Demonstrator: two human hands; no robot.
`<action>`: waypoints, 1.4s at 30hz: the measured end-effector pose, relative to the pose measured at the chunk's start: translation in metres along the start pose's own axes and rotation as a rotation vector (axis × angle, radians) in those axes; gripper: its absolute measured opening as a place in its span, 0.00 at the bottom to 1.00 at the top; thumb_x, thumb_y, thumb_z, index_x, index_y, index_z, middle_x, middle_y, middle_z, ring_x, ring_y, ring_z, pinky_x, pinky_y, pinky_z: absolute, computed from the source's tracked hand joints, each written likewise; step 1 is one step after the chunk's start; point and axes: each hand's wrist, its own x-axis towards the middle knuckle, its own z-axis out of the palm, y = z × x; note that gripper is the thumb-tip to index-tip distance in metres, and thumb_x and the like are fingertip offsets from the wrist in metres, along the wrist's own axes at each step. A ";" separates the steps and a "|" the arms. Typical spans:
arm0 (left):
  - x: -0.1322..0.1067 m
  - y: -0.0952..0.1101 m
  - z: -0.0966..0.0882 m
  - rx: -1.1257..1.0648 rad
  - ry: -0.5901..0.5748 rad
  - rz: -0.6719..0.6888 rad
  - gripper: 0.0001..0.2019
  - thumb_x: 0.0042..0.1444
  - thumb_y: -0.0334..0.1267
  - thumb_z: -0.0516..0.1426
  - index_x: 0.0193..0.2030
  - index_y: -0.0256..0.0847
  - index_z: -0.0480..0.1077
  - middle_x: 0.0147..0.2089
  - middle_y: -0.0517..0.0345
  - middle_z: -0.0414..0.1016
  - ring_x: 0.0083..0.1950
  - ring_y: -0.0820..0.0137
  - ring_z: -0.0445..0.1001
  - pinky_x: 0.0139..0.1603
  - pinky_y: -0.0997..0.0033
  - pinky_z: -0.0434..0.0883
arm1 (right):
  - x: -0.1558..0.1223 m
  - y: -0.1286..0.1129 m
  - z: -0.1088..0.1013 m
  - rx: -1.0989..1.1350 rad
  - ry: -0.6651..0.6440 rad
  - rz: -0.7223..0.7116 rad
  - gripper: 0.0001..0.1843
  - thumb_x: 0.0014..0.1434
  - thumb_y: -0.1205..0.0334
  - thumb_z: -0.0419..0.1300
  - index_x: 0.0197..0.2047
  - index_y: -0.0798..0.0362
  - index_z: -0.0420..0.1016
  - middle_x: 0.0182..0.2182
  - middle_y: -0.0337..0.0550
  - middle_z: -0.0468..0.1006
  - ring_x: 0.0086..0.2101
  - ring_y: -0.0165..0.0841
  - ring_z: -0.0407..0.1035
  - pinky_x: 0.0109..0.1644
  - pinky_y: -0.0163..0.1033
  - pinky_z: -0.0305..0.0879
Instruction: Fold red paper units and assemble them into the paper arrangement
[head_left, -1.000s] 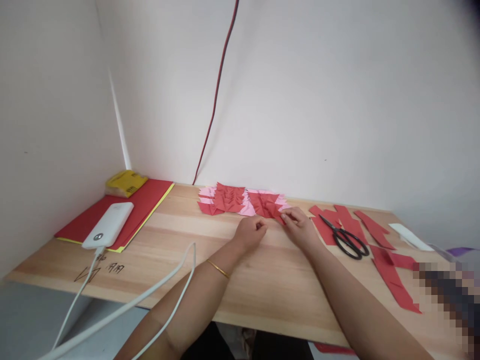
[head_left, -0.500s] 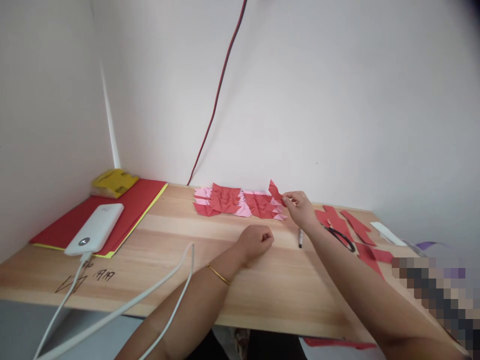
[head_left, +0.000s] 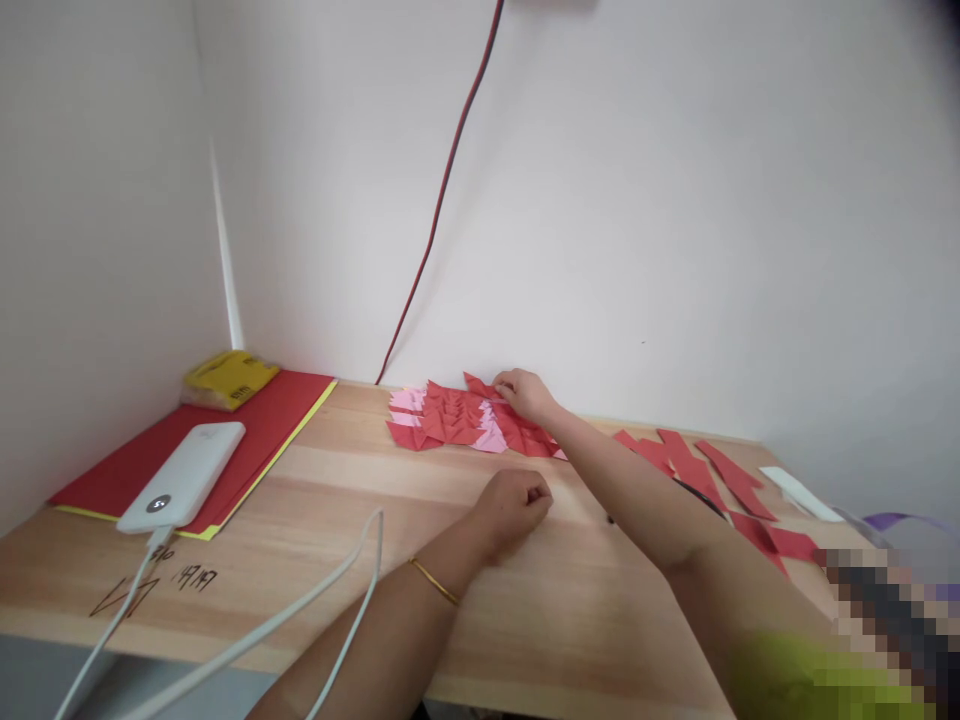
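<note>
My right hand (head_left: 527, 394) pinches a folded red paper piece (head_left: 480, 386) at the far side of the table. It is held at the back edge of a row of folded red and pink paper pieces (head_left: 452, 415), close to the wall. Whether the held piece rests on the row I cannot tell. My left hand (head_left: 517, 508) lies on the table in front of the row, its fingers curled into a loose fist. What is inside that fist, if anything, is hidden. A gold bangle (head_left: 433, 580) circles the left wrist.
At left, a white power bank (head_left: 184, 475) and a yellow packet (head_left: 231, 380) lie on red sheets (head_left: 112, 465). A white cable (head_left: 262, 610) crosses my left forearm. Red paper strips (head_left: 694, 470) and a white strip (head_left: 799, 493) lie at right. A wall (head_left: 600, 200) stands behind.
My right hand has moved left with the red paper piece, from the right end of the row to above its middle. The left hand has stayed in place, still curled.
</note>
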 end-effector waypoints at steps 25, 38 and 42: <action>0.001 0.000 -0.003 -0.020 -0.018 -0.012 0.06 0.49 0.32 0.53 0.27 0.37 0.71 0.26 0.60 0.72 0.29 0.74 0.67 0.32 0.76 0.62 | -0.036 0.012 -0.013 -0.110 0.089 0.071 0.13 0.62 0.62 0.49 0.44 0.51 0.74 0.40 0.45 0.77 0.39 0.33 0.69 0.41 0.35 0.59; 0.003 0.006 -0.018 -0.003 0.178 -0.034 0.07 0.52 0.34 0.53 0.29 0.38 0.72 0.28 0.59 0.73 0.30 0.74 0.69 0.35 0.75 0.64 | -0.151 0.046 -0.054 0.278 0.302 0.357 0.14 0.57 0.52 0.52 0.34 0.52 0.74 0.25 0.40 0.75 0.27 0.32 0.67 0.31 0.35 0.60; 0.001 0.009 -0.046 0.003 0.457 -0.145 0.08 0.53 0.36 0.52 0.30 0.38 0.71 0.31 0.58 0.75 0.33 0.73 0.71 0.37 0.75 0.66 | -0.177 -0.004 -0.010 0.334 0.109 0.170 0.12 0.59 0.56 0.50 0.34 0.51 0.73 0.28 0.42 0.76 0.30 0.33 0.68 0.34 0.36 0.62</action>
